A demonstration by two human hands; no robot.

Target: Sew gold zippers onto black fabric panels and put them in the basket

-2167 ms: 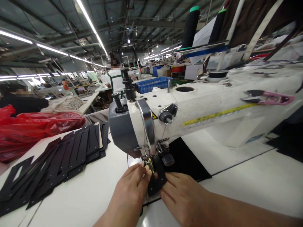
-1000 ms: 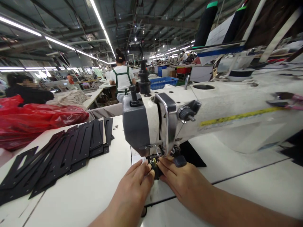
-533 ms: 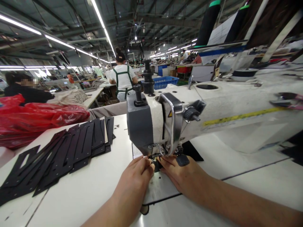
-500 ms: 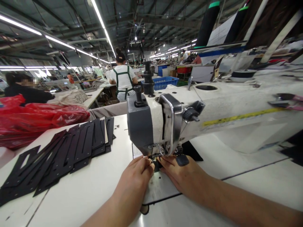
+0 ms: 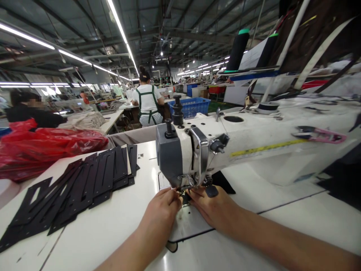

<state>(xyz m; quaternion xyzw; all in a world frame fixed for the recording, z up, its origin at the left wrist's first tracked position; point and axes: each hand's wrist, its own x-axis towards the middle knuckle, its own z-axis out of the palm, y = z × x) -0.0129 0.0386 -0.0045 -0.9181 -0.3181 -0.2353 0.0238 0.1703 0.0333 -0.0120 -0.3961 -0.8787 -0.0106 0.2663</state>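
Note:
A white and grey sewing machine (image 5: 182,150) stands in front of me, and both hands are at its presser foot. My left hand (image 5: 163,209) is closed, with thumb and fingertips pinching the near left edge of a black piece (image 5: 225,183). From the other side my right hand (image 5: 217,205) has its fingers pressed together on the same black piece, close to the needle. Part of the black piece shows between the fingertips, and another part sticks out behind my right hand. The needle point and most of the piece are hidden by the fingers and machine head.
Several black cut pieces with slots (image 5: 93,177) lie fanned out on the white table (image 5: 113,229) at left. Behind them is a red plastic bag (image 5: 50,145). Pink-handled snips (image 5: 328,134) and a yellow measuring tape (image 5: 265,148) are on the machine arm. A person (image 5: 148,99) sits ahead beside a blue crate (image 5: 191,106).
The view has shifted slightly, so the machine arm and thread cones appear further left and lower. Both hands keep their places at the presser foot, still on the black piece.

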